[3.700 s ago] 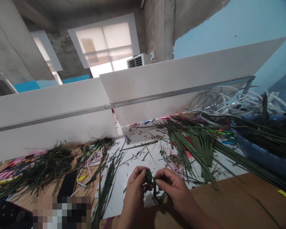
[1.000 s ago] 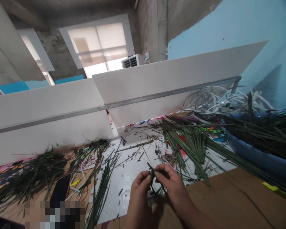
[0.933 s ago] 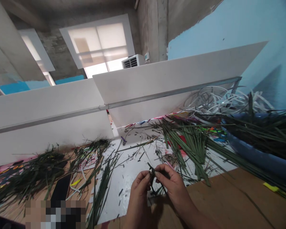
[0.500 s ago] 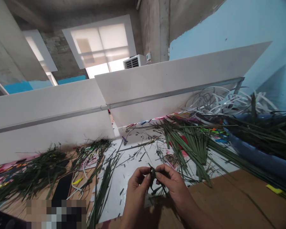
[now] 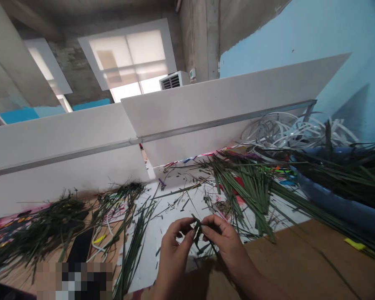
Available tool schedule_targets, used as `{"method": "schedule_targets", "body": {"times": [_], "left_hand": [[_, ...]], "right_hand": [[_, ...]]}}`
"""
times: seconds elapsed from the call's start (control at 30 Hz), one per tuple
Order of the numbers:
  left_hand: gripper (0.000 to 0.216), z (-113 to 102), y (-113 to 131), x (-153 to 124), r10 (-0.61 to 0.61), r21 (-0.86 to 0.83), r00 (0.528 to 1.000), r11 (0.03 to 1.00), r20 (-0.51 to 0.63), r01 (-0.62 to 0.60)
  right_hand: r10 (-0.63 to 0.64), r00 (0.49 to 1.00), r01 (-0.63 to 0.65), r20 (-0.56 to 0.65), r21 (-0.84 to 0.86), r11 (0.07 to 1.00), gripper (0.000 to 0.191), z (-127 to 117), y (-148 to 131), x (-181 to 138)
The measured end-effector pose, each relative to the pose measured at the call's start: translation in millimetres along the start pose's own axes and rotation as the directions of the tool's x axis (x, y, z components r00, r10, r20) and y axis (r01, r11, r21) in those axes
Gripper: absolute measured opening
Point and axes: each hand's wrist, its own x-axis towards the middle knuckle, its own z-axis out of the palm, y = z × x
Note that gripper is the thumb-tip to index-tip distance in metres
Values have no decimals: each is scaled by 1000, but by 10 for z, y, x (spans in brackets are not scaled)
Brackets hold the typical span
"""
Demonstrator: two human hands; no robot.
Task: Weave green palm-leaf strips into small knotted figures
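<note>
Low over the front of the table, my left hand (image 5: 176,243) and my right hand (image 5: 223,237) meet at a small piece of folded dark green leaf strips (image 5: 198,233). Thumb and forefinger of each hand pinch it from opposite sides. Loose strip ends hang below the fingertips, and a short end sticks up at the top. The exact shape of the folded piece is partly hidden by my fingers. Under it lies a white board (image 5: 171,212) scattered with short green clippings.
Long green leaf strips (image 5: 248,187) are spread to the right, beside a blue basin (image 5: 321,198) full of more strips. White plastic bands (image 5: 278,131) coil behind. Leaf piles (image 5: 53,225), a phone (image 5: 79,248) and a white cable (image 5: 104,241) lie left. White panels (image 5: 200,108) stand at the back.
Both hands still pinch the leaf piece. My left hand has shifted slightly left and its fingertips have opened a little, showing more of the strips. The whole view has moved slightly.
</note>
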Motion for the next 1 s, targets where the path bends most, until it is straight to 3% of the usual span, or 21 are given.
{"method": "schedule_targets", "body": {"times": [0.17, 0.37, 0.53, 0.73, 0.9, 1.0], "left_hand": [[16, -19, -83, -3, 83, 33, 995, 996, 48, -85], [34, -62, -160, 2, 195, 62, 964, 976, 182, -209], [44, -84, -122, -3, 145, 119, 964, 977, 223, -174], [28, -95, -99, 10, 144, 150, 959, 971, 246, -184], [21, -96, -114, 40, 150, 242, 970, 951, 191, -195], [14, -57, -52, 24, 119, 181, 977, 972, 178, -151]], "right_hand": [[1, 1000, -1, -9, 18, 1000, 36, 13, -30, 8], [-4, 998, 7, -55, 47, 999, 36, 3, 10, 21], [-3, 997, 6, -71, 43, 999, 34, -20, -4, 7], [18, 996, -9, -91, 96, 995, 30, -16, -24, 16], [80, 995, -70, -62, 146, 987, 29, -3, 10, 12], [92, 995, -84, -46, 141, 986, 31, -19, 20, 27]]}}
